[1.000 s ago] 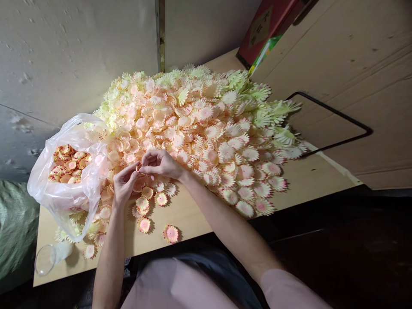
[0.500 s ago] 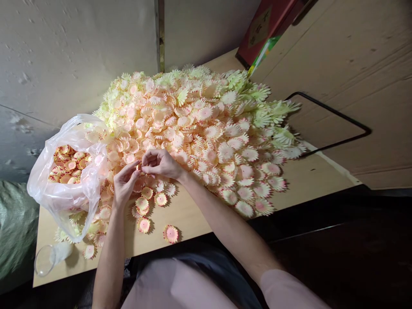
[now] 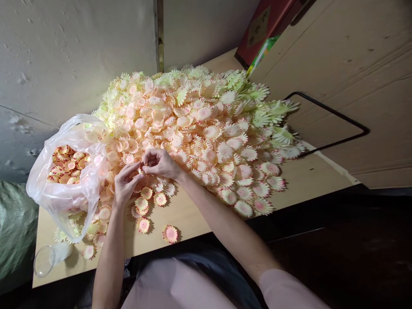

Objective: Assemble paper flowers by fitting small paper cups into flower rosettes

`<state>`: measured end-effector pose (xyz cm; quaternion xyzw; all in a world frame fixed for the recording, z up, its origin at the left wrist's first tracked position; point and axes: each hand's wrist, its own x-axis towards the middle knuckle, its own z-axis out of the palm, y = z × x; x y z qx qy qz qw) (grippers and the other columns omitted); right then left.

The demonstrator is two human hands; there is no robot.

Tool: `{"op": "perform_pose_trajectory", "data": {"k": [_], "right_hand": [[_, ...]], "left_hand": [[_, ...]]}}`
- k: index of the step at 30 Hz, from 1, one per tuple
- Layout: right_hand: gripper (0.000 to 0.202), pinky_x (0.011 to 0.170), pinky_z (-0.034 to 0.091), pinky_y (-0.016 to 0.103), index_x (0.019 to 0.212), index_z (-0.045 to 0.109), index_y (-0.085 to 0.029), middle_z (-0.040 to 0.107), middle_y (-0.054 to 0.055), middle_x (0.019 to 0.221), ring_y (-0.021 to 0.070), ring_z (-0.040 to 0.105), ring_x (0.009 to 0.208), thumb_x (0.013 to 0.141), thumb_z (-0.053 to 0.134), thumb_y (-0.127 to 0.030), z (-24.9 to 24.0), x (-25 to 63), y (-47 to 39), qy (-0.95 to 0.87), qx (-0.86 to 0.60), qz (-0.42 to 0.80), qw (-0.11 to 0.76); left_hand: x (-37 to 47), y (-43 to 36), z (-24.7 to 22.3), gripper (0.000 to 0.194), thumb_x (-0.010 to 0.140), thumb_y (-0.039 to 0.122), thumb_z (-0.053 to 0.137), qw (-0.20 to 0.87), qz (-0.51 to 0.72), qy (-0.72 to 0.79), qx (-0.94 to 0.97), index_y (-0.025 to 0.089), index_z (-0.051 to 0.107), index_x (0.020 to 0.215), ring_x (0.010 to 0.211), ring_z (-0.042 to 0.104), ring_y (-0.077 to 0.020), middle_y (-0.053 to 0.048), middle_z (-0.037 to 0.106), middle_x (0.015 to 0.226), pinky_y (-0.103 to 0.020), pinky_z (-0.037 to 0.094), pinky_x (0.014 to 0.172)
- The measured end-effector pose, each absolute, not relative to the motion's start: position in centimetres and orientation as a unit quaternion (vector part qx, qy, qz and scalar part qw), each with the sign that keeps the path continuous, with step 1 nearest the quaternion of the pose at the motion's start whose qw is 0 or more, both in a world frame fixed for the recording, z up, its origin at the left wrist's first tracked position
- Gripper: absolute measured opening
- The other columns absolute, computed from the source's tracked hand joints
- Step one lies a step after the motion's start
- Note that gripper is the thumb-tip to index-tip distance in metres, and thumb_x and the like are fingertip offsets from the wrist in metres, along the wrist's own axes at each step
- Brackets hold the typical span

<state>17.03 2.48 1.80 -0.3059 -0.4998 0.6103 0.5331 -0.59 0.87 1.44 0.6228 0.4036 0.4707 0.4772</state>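
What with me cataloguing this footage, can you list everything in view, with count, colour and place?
Scalloped thin flower pieces: too many to count, cream, pink, pale green, heaped mid-table
Red-edged discs: many, yellow-orange, inside bag
Translucent plastic bag: one, whitish, table's left end
Clear round cup: one, colourless, front left corner
Light wooden table: one, tan, beneath the heap
Red box: one, back right
Bent thin rod: one, black, right
Cardboard panel: one, brown, right
Shiny sack: one, green, far left
Wall: grey, behind
Small scalloped piece: one, orange-cream, at both hands' fingertips
Left hand, right hand: bare, before the heap
Sleeve: one, pinkish, lower right
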Motion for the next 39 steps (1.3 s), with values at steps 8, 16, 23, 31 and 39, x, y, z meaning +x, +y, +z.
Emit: {"op": "perform_pose_trajectory", "data": {"k": [8,16,23,31,39], "right_hand": [[0.022,0.053,0.043,0.019,0.073,0.055,-0.016,0.058,-0.004,0.068,0.0067,0.053,0.056,0.062,0.074,-0.021,1.8,17.2,2.4,-0.522,-0.315,0.598,0.520],[0.024,0.052,0.042,0.019,0.070,0.054,-0.016,0.055,-0.005,0.066,0.0063,0.051,0.054,0.060,0.074,-0.022,1.8,17.0,2.5,-0.514,-0.342,0.578,0.533],[0.020,0.051,0.040,0.020,0.064,0.052,-0.017,0.056,-0.004,0.062,0.0068,0.049,0.052,0.059,0.071,-0.019,1.1,16.0,2.4,-0.519,-0.365,0.514,0.577],[0.021,0.048,0.037,0.020,0.063,0.049,-0.018,0.051,-0.006,0.058,0.0062,0.045,0.048,0.061,0.070,-0.022,1.8,15.1,1.8,-0.518,-0.407,0.455,0.598],[0.017,0.052,0.041,0.022,0.063,0.050,-0.019,0.054,-0.004,0.057,0.0076,0.047,0.051,0.063,0.066,-0.019,1.3,15.6,2.3,-0.493,-0.465,0.373,0.633]], "left_hand": [[-0.3,0.8,1.6,0.041,0.069,0.026,0.080,0.452,0.471,0.422,0.629,0.024,0.073,0.109,0.100,0.063,-0.0187,-0.009,0.068,0.109,-0.025,0.054,0.080],[-0.5,0.9,0.9,0.041,0.069,0.026,0.081,0.444,0.491,0.422,0.619,0.023,0.073,0.109,0.101,0.066,-0.0198,-0.008,0.070,0.111,-0.029,0.055,0.086],[-0.5,0.5,0.9,0.039,0.069,0.032,0.081,0.459,0.493,0.452,0.585,0.018,0.075,0.105,0.096,0.071,-0.0240,-0.009,0.074,0.107,-0.035,0.058,0.088],[-0.2,0.6,1.1,0.042,0.062,0.034,0.085,0.468,0.518,0.483,0.529,0.016,0.077,0.099,0.083,0.073,-0.0227,-0.008,0.077,0.098,-0.035,0.061,0.083],[0.4,0.6,0.9,0.043,0.059,0.036,0.086,0.444,0.568,0.513,0.465,0.015,0.077,0.094,0.074,0.071,-0.0177,-0.004,0.077,0.085,-0.033,0.062,0.076]]}}
